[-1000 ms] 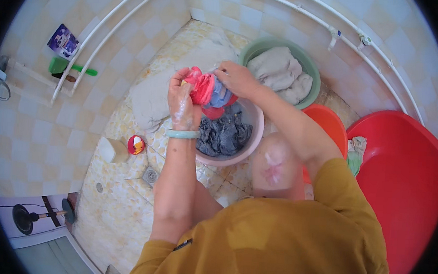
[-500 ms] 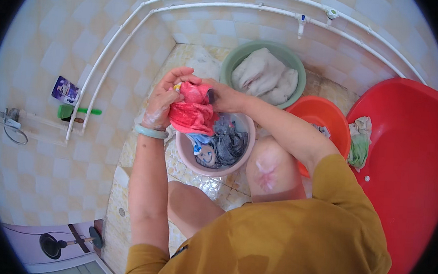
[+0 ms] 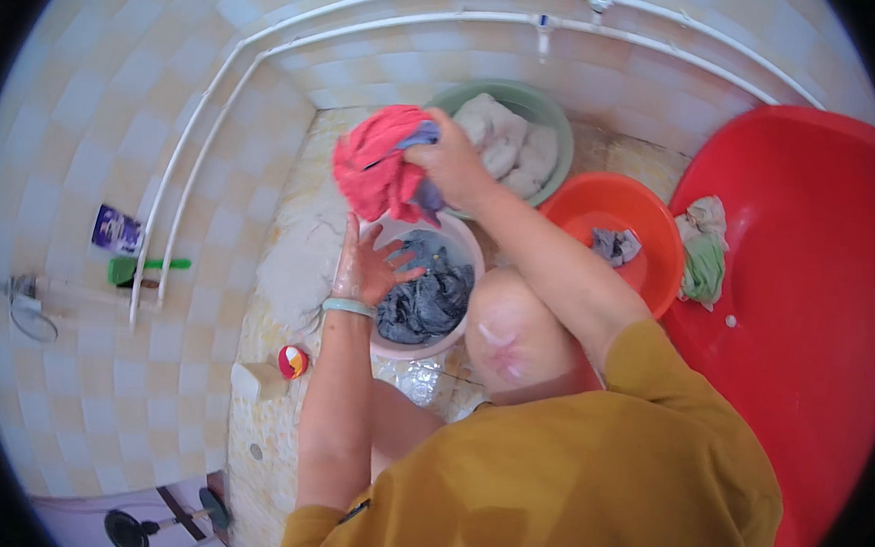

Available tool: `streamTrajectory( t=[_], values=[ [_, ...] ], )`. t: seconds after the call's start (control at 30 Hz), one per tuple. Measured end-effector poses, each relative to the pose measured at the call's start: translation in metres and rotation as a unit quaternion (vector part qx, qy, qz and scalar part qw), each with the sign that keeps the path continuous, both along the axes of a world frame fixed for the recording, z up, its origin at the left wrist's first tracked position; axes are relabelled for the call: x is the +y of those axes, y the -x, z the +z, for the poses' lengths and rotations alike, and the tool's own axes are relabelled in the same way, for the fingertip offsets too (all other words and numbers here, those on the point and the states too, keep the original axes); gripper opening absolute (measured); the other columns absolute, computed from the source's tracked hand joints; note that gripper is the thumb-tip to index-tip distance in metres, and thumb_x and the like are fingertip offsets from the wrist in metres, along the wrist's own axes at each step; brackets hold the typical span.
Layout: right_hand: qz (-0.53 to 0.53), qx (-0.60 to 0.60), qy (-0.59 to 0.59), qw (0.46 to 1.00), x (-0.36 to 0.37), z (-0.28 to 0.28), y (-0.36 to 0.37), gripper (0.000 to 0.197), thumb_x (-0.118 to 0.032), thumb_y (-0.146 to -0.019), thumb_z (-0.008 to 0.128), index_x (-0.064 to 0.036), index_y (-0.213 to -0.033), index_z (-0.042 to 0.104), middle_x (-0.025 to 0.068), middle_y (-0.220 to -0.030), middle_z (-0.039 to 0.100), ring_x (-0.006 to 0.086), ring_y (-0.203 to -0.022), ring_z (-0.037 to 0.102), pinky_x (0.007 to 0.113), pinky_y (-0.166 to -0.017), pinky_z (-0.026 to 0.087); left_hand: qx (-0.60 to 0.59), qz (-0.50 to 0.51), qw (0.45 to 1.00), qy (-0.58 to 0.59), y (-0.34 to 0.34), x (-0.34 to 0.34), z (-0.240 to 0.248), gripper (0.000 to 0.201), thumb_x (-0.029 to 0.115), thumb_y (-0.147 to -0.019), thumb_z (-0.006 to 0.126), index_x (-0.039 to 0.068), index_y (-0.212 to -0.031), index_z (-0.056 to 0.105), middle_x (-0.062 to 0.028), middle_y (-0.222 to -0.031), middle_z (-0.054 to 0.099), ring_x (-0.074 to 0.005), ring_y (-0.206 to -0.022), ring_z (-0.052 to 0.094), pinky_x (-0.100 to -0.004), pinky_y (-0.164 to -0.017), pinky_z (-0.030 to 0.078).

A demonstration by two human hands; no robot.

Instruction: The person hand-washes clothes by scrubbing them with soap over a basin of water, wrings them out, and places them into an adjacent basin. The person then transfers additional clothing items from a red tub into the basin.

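My right hand (image 3: 457,166) grips a bunched wet red cloth (image 3: 376,164) with a bluish-purple part showing on its right side. The cloth hangs above the far-left side of a pale pink basin (image 3: 418,354). Just below the cloth, over the basin's left side, my left hand (image 3: 370,267) is open, palm up and fingers spread, holding nothing; a pale bangle circles its wrist. Dark grey wet clothing (image 3: 427,308) lies in water inside the basin.
Behind stands a green basin (image 3: 567,153) with white cloth (image 3: 526,144). An orange basin (image 3: 652,211) holds a small grey cloth (image 3: 615,246). A large red tub (image 3: 787,295) has green-and-beige cloth (image 3: 703,255) over its edge. White cloth (image 3: 292,275) lies on the left floor.
My left hand has let go of the red cloth and dropped below it with fingers spread. My right hand has lifted the cloth farther away. The view has shifted, showing more floor at left.
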State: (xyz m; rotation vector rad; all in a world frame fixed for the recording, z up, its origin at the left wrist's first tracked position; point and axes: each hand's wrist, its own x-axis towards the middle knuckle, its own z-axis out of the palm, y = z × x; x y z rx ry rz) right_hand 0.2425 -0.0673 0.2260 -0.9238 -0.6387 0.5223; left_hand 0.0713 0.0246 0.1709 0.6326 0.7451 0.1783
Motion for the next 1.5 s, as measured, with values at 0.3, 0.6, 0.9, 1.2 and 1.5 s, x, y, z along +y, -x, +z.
streamTrajectory(
  t=[0.3,0.6,0.9,1.2,1.5],
  values=[
    [-0.005,0.080,0.007,0.997,0.007,0.007,0.025,0.040,-0.007,-0.068,0.059,0.0036,-0.106,0.052,0.0141,-0.095,0.058,0.0205,-0.090,0.054,0.030,-0.084,0.042,-0.275,0.108,0.952,-0.075,-0.052,0.001,-0.008,0.057,0.046,-0.087,0.046,0.013,-0.132,0.037,-0.0088,-0.133,0.042,-0.0247,-0.122,0.040,-0.0483,-0.101,0.033],
    [0.128,0.214,0.032,0.968,-0.035,-0.044,-0.009,0.046,-0.026,-0.079,0.058,-0.0035,-0.118,0.050,0.0083,-0.113,0.057,0.0197,-0.104,0.054,0.033,-0.090,0.042,-0.135,0.032,0.979,-0.152,-0.076,-0.019,0.028,0.059,0.049,-0.087,0.043,0.009,-0.130,0.038,-0.0117,-0.130,0.046,-0.0337,-0.118,0.044,-0.0493,-0.096,0.040],
    [-0.085,0.410,-0.086,0.904,-0.088,-0.127,-0.041,0.023,-0.011,-0.079,0.053,-0.0039,-0.101,0.056,0.0087,-0.094,0.060,0.0193,-0.086,0.059,0.035,-0.076,0.049,0.081,-0.286,0.928,-0.224,-0.114,-0.032,0.006,0.065,0.051,-0.086,0.050,0.010,-0.133,0.034,-0.0136,-0.117,0.051,-0.0249,-0.104,0.053,-0.0454,-0.087,0.045],
    [-0.236,0.303,0.077,0.920,-0.212,-0.178,-0.075,0.026,-0.002,-0.076,0.055,-0.0030,-0.102,0.056,0.0071,-0.094,0.061,0.0164,-0.084,0.059,0.032,-0.077,0.049,0.072,-0.174,0.954,-0.234,-0.032,0.024,-0.018,0.055,0.038,-0.088,0.051,0.006,-0.131,0.036,-0.0157,-0.125,0.044,-0.0286,-0.111,0.048,-0.0410,-0.090,0.043],
    [-0.276,0.207,0.143,0.928,-0.218,-0.217,-0.066,0.036,-0.004,-0.072,0.062,-0.0007,-0.106,0.054,0.0056,-0.093,0.060,0.0153,-0.083,0.057,0.029,-0.077,0.046,0.025,-0.077,0.974,-0.210,0.044,0.070,-0.006,0.050,0.034,-0.089,0.051,0.008,-0.130,0.040,-0.0116,-0.124,0.048,-0.0216,-0.109,0.051,-0.0365,-0.094,0.043]
  ],
)
